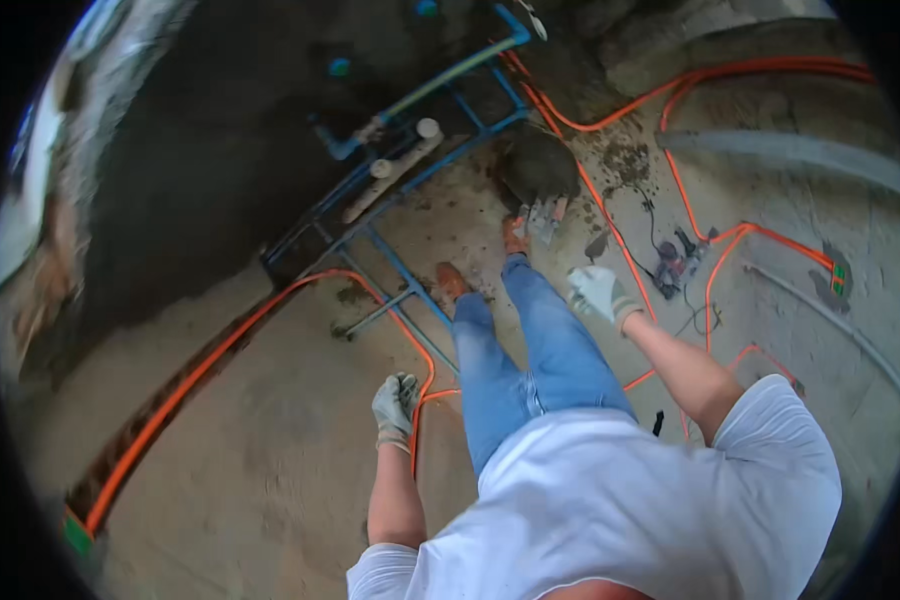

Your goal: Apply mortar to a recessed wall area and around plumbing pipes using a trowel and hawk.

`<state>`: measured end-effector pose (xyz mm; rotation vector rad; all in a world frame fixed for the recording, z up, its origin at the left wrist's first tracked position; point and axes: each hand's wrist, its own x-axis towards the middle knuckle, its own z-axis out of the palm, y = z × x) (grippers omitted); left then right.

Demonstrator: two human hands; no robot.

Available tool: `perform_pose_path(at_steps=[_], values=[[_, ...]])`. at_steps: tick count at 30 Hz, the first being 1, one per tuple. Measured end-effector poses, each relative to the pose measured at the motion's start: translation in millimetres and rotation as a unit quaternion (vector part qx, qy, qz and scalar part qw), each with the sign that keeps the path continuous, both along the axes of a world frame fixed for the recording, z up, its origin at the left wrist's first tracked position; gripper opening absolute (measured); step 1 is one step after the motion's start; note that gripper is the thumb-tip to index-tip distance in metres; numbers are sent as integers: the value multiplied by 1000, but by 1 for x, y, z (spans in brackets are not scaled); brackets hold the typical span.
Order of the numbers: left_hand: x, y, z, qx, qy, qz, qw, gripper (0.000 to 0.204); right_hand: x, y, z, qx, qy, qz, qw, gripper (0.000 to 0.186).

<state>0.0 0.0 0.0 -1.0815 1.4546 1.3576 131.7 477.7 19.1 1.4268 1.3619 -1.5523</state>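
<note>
My left hand (396,405), in a whitish work glove, hangs to the left of my legs with its fingers curled in. Nothing shows in it. Close beside it, an orange conduit (427,372) runs over the concrete floor. On the other side, my right hand (598,292) wears a similar glove and hangs by my right thigh. Its fingers are loosely apart and hold nothing I can see. Beyond my feet sits a dark heap of wet mortar (537,165), with a trowel (545,218) at its near edge.
Blue pipes (400,285) and a white drain pipe (395,172) lie along the dark wall (200,150). More orange conduits (620,235) cross the floor on the right. A corded power tool (678,265) lies there, near a grey pipe (835,320).
</note>
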Motion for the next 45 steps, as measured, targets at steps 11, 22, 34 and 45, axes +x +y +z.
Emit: perform_pose_path(at_steps=[11,22,34,45], values=[[-33,368,-282,138,108,-428,886,52,43,138,-332,312,-86,19,946,42],[-11,436,-470,221,79,-551,801,29,22,139,-397,-262,102,-493,823,10],[-41,444,-305,203,-18,-523,828,23,-52,98,-284,264,-28,267,926,36],[-40,280,-265,160,131,-533,820,27,-40,190,-264,411,1,444,796,28]])
